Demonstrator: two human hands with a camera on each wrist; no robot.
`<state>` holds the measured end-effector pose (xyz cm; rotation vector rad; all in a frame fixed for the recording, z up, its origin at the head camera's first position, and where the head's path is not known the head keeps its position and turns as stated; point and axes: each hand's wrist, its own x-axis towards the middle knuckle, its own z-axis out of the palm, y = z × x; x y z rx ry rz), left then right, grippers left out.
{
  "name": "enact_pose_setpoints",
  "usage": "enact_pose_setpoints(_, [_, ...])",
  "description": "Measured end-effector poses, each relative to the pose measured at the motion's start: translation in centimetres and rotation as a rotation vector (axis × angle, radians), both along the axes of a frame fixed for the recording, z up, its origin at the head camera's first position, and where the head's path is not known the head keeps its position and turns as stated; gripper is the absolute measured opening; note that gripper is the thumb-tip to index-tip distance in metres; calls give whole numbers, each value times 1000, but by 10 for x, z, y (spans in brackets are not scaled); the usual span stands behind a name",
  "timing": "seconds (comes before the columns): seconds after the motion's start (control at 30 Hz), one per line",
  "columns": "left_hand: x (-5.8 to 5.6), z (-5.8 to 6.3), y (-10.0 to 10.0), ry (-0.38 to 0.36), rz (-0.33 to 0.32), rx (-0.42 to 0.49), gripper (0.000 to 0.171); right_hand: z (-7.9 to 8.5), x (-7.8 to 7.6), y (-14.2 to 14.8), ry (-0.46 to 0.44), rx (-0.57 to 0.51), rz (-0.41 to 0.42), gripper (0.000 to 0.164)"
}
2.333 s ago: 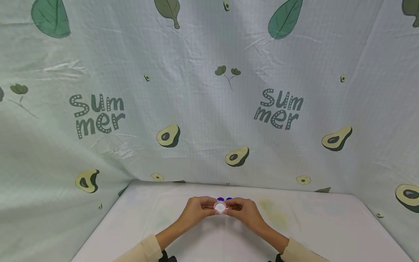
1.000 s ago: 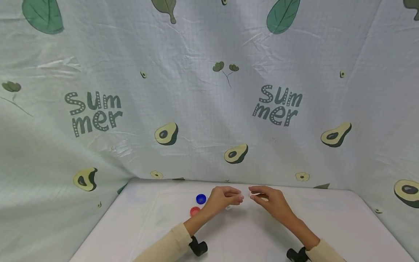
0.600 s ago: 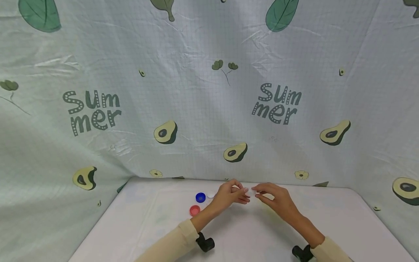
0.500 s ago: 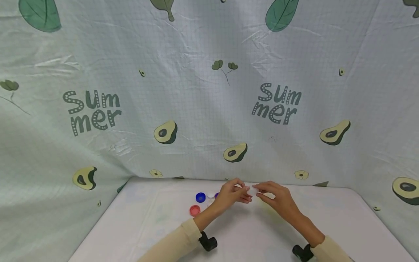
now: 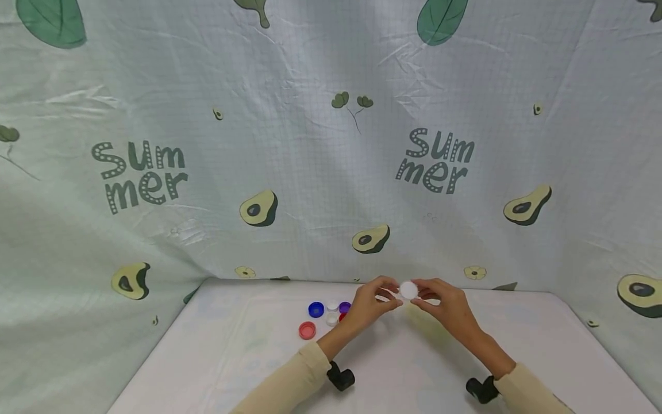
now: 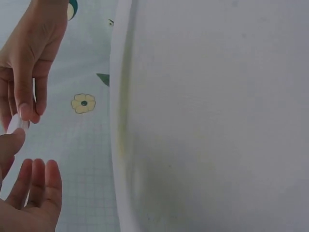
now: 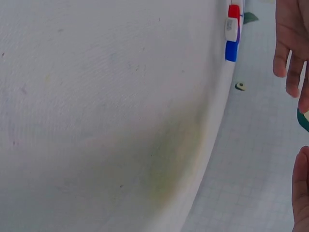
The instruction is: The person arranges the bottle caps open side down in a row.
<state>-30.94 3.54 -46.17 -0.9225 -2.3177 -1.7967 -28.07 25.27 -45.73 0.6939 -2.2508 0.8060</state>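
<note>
A small white disc-shaped piece (image 5: 409,290) is held up between both hands, its flat face toward the head camera. Left hand (image 5: 368,303) pinches its left edge with thumb and fingertips. On the opposite edge, the thumb and fingers of the right hand (image 5: 449,300) grip it. In the left wrist view the disc (image 6: 18,124) appears edge-on with a clear rim, partly behind the left thumb (image 6: 11,143); the left hand's other fingers are spread apart. The right wrist view shows fingers of both hands, while the disc lies outside it.
Left of the hands on the white table (image 5: 238,339) lie small round caps: a blue cap (image 5: 316,310), a light red cap (image 5: 307,330), a purple cap (image 5: 345,307), white ones and a red one partly behind the left hand. A printed curtain (image 5: 310,144) hangs behind the table.
Both hands have moved right and away from the caps, carrying the white disc. It has turned to show its full face. More caps have come into sight behind the left arm.
</note>
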Motion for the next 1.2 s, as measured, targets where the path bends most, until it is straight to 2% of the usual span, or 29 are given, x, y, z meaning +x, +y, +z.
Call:
enact_pose_setpoints(0.13, [-3, -1, 6, 76, 26, -5, 34, 0, -4, 4, -63, -45, 21, 46])
enact_pose_setpoints(0.23, [-5, -1, 10, 95, 23, 6, 36, -1, -6, 7, -100, -74, 61, 44])
enact_pose_setpoints(0.4, [-5, -1, 13, 56, -3, 19, 42, -1, -8, 11, -135, -75, 85, 41])
enact_pose_setpoints(0.53, [-6, -2, 13, 41, -25, 20, 40, -2, -9, 11, -167, -61, 81, 39])
enact_pose_setpoints(0.7, [-9, -4, 12, 33, -32, -11, 40, -5, -8, 13, -243, -86, 92, 36])
enact_pose_setpoints(0.93, [-19, -5, 13, 9, -29, -30, 36, -9, -15, 18, -340, -127, 87, 37])
enact_pose_setpoints(1.07, [-20, -6, 14, -30, -41, -47, 35, -12, -16, 21, -417, -160, 89, 38])
enact_pose_setpoints(1.2, [-20, -7, 13, -37, -35, -86, 37, -16, -17, 23, -461, -171, 89, 38])
